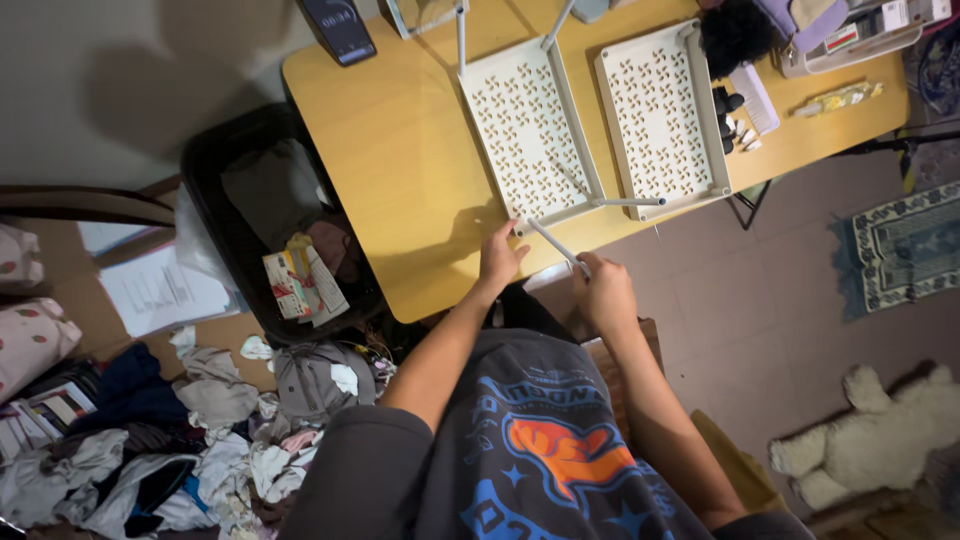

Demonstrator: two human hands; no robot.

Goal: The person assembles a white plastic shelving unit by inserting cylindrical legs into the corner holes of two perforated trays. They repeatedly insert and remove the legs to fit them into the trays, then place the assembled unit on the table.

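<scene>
A red-and-white carton (297,284) lies in the black bin (215,160) left of the wooden table (400,160). The white rod (553,243), slanting from the perforated shelf panel (525,130) corner toward the person, is pinched by the left hand (498,258) at its upper end; the right hand (603,293) curls around its lower end.

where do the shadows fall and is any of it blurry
Head view: light from the right throws the left hand shadow leftward across the yellow table; a larger soft shadow lies on the wall top left; the white perforated shelf is sharp; edges bend slightly from the wide lens.
</scene>
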